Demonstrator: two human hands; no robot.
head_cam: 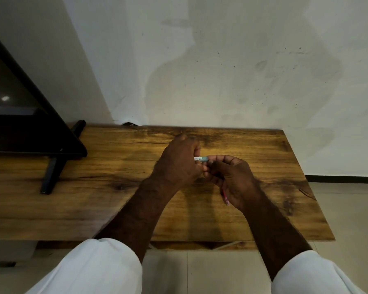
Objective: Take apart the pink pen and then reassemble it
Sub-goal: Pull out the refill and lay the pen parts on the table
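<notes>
**Left hand**: fingers curled, and thumb and fingertips pinch the labelled end of the pen barrel.

**Right hand**: at 3 o'clock of the left hand, with the fingers of the two touching. Its fingers are curled and pinch the barrel's other end.

**Pen barrel**: a short grey-teal length with a white barcode label, lying level between the two hands.

**Pink rod**: slim and pink-red, emerging from under the right palm toward 6 o'clock. Whether it joins the barrel cannot be told.

**Table**: wood with dark grain, beneath both hands.

**Screen**: black, on a black foot, standing on the table at 9 o'clock of the hands.

**Wall**: white and stained, at 12 o'clock.

**Left sleeve** and **right sleeve**: white, at 7 and 5 o'clock.

**Floor**: pale tiles, at 4 o'clock.
</notes>
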